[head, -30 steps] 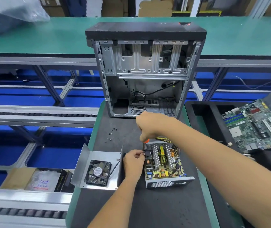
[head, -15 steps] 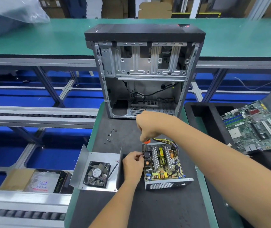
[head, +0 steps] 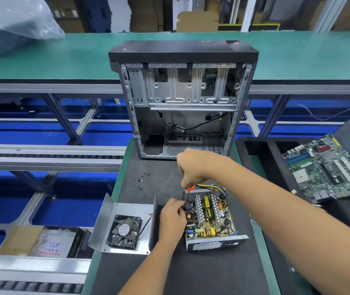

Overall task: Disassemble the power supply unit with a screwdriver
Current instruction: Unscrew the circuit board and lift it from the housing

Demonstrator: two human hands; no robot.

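Dark mat [head: 191, 271] on a green-edged bench, open power supply unit [head: 209, 218] set near its front, screwdriver [head: 188, 191] gripped upright by the right hand [head: 193, 167], left hand [head: 173, 213] pinching at the unit's left edge, emptied computer case [head: 182, 99] stood behind, conveyor rails and cardboard boxes seen beyond.

dark bench mat [head: 201, 271] carries power supply [head: 210, 218], fan cover [head: 125, 226], case [head: 182, 99], screws [head: 141, 182].

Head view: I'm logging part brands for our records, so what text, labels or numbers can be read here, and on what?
"PRIME": on the side of the black box at lower left.
Fan hub sticker: too small to read.
Bag in the cardboard box: blue and red print, blurred.
Motherboard markings: too small to read.
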